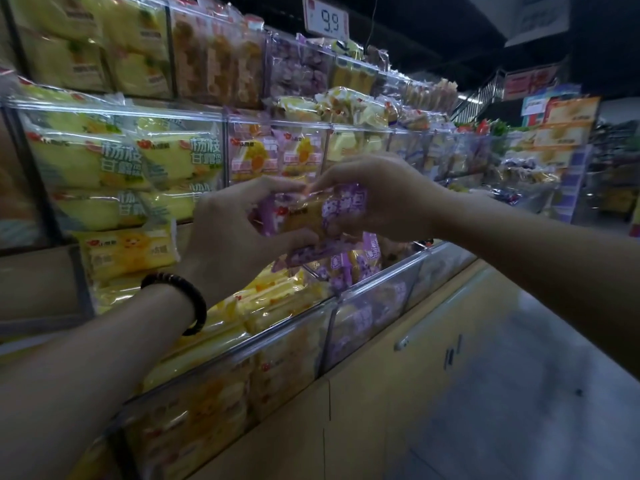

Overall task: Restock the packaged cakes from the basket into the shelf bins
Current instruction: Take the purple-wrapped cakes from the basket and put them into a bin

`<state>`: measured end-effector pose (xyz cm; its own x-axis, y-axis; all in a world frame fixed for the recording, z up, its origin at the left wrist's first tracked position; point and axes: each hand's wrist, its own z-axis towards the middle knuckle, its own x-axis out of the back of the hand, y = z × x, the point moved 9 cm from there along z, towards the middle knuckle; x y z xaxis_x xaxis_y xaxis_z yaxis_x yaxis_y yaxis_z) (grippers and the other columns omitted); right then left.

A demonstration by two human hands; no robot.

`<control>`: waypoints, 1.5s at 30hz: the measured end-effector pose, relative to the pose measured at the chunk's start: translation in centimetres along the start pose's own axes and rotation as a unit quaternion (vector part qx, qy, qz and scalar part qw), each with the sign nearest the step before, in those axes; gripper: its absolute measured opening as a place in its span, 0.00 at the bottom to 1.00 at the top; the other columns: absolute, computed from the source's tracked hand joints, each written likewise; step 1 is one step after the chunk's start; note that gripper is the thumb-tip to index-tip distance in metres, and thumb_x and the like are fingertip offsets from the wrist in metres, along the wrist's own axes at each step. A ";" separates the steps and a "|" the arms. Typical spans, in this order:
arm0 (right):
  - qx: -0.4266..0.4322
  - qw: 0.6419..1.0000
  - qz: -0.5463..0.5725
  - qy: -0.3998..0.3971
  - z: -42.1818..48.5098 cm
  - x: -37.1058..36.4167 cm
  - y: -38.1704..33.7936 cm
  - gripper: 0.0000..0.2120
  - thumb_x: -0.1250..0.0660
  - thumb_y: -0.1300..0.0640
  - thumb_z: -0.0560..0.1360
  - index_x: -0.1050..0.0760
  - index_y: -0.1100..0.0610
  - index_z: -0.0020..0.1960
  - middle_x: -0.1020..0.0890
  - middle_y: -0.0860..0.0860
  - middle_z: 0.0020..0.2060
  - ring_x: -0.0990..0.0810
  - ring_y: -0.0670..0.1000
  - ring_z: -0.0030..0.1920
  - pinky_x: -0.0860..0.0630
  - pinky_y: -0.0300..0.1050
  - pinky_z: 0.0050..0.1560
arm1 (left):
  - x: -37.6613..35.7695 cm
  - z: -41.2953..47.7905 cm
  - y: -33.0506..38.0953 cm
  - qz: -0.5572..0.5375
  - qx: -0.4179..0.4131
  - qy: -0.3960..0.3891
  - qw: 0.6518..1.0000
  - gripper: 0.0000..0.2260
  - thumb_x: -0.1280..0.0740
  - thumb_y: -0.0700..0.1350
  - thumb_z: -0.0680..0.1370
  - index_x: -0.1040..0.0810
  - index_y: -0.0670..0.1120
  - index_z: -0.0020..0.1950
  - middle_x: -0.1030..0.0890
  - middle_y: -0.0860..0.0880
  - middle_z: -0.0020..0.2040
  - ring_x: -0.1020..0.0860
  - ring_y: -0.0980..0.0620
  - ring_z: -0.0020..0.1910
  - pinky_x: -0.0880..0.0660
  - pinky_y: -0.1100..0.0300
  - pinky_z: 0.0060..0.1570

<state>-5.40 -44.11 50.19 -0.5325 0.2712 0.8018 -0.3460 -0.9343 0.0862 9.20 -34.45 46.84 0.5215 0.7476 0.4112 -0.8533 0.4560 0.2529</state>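
Above bins, both hands (pixel 242 230) gripping cake pack (pixel 311 216)

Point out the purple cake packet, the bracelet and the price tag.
purple cake packet (pixel 306 216), head view, middle of its front.
bracelet (pixel 199 301), head view, on its dark beads.
price tag (pixel 327 20), head view, on the printed number.

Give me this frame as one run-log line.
stage: stocking | left hand: grips purple cake packs | right hand: grips same packs | where: above purple-pack bin

Cakes (pixel 273 303) in bins (pixel 377 277) — cabinet (pixel 363 410) below
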 end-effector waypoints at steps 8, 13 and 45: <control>-0.147 0.987 0.029 -0.053 -1.9 -0.7 6.5 0.19 0.20 0.54 0.72 0.20 0.38 0.56 0.31 0.52 0.57 0.27 0.53 0.58 0.22 0.51 0.61 | -0.2 0.4 -1.6 0.014 0.012 0.001 1.000 0.16 0.21 0.46 0.73 0.17 0.51 0.60 0.21 0.52 0.55 0.19 0.51 0.47 0.17 0.50 0.43; -0.134 0.981 -0.002 -0.144 -1.6 -6.6 5.0 0.20 0.21 0.52 0.73 0.18 0.42 0.64 0.29 0.49 0.58 0.29 0.49 0.56 0.29 0.44 0.58 | -1.1 0.2 -1.7 0.018 0.014 -0.037 0.999 0.08 0.21 0.45 0.75 0.15 0.53 0.51 0.22 0.54 0.52 0.21 0.54 0.44 0.23 0.62 0.44; -0.166 0.959 0.172 -0.152 -20.0 -11.4 -11.7 0.03 0.27 0.47 0.79 0.16 0.45 0.50 0.15 0.42 0.39 0.17 0.40 0.41 0.22 0.39 0.41 | -1.4 -28.5 10.2 0.001 0.147 -0.417 0.897 0.05 0.26 0.54 0.79 0.17 0.58 0.54 0.17 0.61 0.43 0.20 0.62 0.40 0.22 0.64 0.38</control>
<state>-10.69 -31.67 28.22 -0.4268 -0.1661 0.8889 -0.4446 -0.8175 -0.3662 -0.28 -17.06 23.86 0.4445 0.0702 0.8930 -0.8805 0.2175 0.4212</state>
